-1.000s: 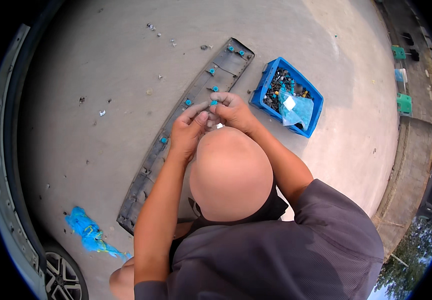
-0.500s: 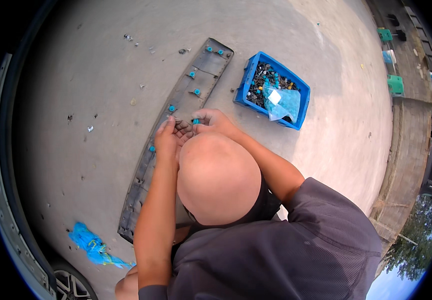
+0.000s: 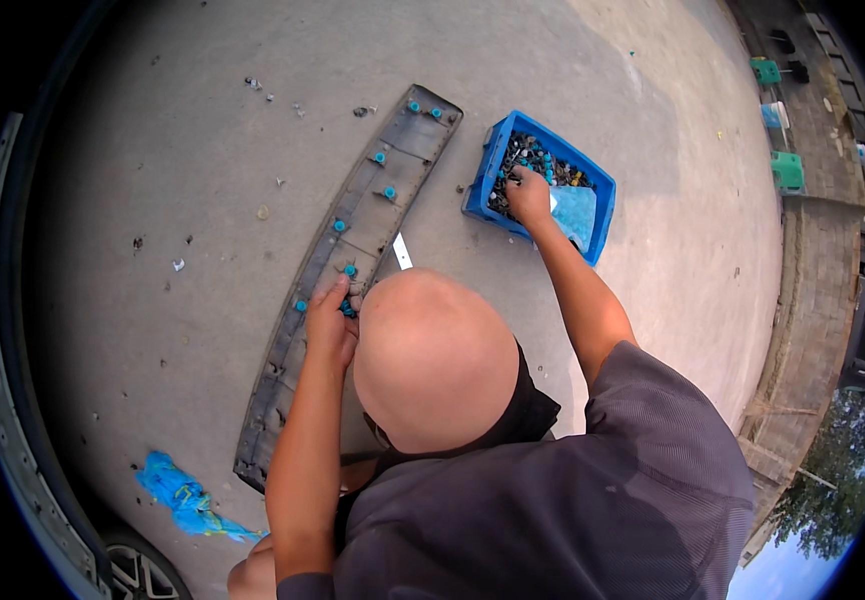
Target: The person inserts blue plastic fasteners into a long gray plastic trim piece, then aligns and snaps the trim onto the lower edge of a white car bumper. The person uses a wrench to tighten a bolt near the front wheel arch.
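The long grey trim panel lies flat on the concrete floor, running slantwise away from the person, with small teal clips seated at intervals along its length. It looks like moulded plastic: light for its length, fairly stiff across but likely to flex and sag if lifted by one end, so a hold near the middle or at both ends would suit it better (the thin edges look like the parts most apt to crack). The left hand rests on the panel at its near-middle stretch, its fingers curled down around a teal clip there; whether they pinch it or merely press on it I cannot tell, as the head partly hides them. The clips themselves seem small, hard and easy to drop, best taken between fingertips. To the right of the panel's far end, just beside it, sits a blue plastic bin filled with dark and teal small parts, with a pale blue bag tucked in its near corner. The right hand is down in the bin, fingers bent into the heap, though what they grip is not visible. A crumpled blue bag lies well apart on the floor at lower left, near a vehicle wheel.
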Available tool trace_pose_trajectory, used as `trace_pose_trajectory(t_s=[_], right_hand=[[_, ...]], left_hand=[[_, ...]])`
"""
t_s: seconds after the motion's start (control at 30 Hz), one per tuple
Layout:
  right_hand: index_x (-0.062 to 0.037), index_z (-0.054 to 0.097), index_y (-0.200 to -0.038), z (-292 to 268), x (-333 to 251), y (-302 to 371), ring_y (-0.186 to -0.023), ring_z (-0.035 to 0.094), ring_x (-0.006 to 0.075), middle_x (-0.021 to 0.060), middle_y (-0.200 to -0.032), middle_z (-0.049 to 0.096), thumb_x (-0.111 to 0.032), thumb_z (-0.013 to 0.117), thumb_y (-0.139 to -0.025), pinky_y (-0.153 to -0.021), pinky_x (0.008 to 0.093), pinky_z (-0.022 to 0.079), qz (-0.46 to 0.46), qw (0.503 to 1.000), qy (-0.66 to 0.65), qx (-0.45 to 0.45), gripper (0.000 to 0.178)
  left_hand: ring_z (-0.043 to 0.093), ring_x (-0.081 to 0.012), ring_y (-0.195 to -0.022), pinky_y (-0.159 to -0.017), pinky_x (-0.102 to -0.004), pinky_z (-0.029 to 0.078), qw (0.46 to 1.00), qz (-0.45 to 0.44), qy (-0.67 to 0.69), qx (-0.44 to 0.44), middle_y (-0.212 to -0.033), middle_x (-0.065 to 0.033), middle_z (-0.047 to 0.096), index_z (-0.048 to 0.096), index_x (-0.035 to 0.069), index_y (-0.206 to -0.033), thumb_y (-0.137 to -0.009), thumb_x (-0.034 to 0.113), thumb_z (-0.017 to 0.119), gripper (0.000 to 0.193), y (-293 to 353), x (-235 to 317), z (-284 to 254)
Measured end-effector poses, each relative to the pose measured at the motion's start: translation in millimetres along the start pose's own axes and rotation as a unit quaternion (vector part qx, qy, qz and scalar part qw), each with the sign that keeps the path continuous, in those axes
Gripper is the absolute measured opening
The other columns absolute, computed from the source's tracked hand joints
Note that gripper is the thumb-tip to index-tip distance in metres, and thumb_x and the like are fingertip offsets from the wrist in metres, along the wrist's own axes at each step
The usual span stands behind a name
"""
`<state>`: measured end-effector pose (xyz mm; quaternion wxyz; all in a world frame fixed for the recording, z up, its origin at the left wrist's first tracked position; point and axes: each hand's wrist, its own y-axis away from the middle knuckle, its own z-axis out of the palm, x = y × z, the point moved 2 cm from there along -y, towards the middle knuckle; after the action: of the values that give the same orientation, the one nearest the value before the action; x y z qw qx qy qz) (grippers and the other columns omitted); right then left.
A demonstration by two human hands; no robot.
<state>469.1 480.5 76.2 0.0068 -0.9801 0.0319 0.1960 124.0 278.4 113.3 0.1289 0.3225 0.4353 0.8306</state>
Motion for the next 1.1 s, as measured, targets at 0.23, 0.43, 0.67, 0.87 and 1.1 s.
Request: trace_pose_trajectory(t_s=[0.23, 0.43, 0.67, 0.87, 1.1], right_hand=[[-0.0012, 0.068, -0.104, 42.0, 26.1, -39.4, -0.099, 0.062, 0.0442, 0.0263, -0.102, 0.066, -0.008, 0.065, -0.075, -0.088, 0.0492, 0.05, -0.131, 0.987, 0.062, -0.068, 0.03], [-0.0011, 0.067, -0.1, 49.3, 18.9, -36.7, -0.097, 0.061, 0.0451, 0.0267, -0.098, 0.065, -0.003, 0.06, -0.075, -0.088, 0.051, 0.048, -0.082, 0.997, -0.002, -0.006, 0.025], [-0.0033, 0.069, -0.107, 51.6, 22.1, -41.4, -0.098, 0.063, 0.0439, 0.0263, -0.104, 0.067, -0.005, 0.065, -0.073, -0.089, 0.0476, 0.05, -0.092, 0.995, 0.018, 0.028, 0.034], [-0.0039, 0.07, -0.114, 40.4, 11.9, -41.8, -0.092, 0.067, 0.0388, 0.0224, -0.103, 0.07, -0.007, 0.07, -0.072, -0.089, 0.0423, 0.052, 0.021, 0.999, -0.003, 0.046, 0.042], [0.0008, 0.066, -0.1, -1.5, 113.4, -51.8, -0.06, 0.051, 0.0205, 0.0029, -0.072, 0.053, -0.005, 0.052, -0.085, -0.061, 0.0312, 0.05, 0.23, 0.774, -0.588, 0.04, 0.021]], left_hand=[[0.056, -0.0163, -0.06, -0.052, -0.0303, 0.049, 0.999, -0.028, 0.011, 0.013, -0.07, -0.0047, 0.057, 0.057, 0.006, -0.088, -0.096, 0.02, 0.063, 0.017, 12.9, -28.6, -53.4], [0.057, -0.0164, -0.061, -0.052, -0.0313, 0.051, 0.999, -0.033, 0.022, 0.022, -0.07, -0.0051, 0.057, 0.057, 0.006, -0.088, -0.097, 0.02, 0.063, 0.018, 13.4, -47.6, -77.2], [0.057, -0.0159, -0.06, -0.051, -0.0297, 0.05, 0.999, -0.038, -0.011, 0.0, -0.07, -0.0042, 0.058, 0.057, 0.006, -0.087, -0.097, 0.022, 0.062, 0.019, 11.5, -46.9, -73.8], [0.056, -0.0155, -0.057, -0.049, -0.028, 0.048, 0.999, -0.026, -0.032, -0.004, -0.07, -0.0036, 0.059, 0.058, 0.008, -0.087, -0.097, 0.024, 0.062, 0.02, 9.8, -42.7, -78.6], [0.056, -0.0159, -0.056, -0.051, -0.0295, 0.048, 1.0, -0.02, -0.022, 0.0, -0.069, -0.0031, 0.058, 0.059, 0.007, -0.088, -0.096, 0.026, 0.063, 0.02, 14.2, -44.3, -87.4]])
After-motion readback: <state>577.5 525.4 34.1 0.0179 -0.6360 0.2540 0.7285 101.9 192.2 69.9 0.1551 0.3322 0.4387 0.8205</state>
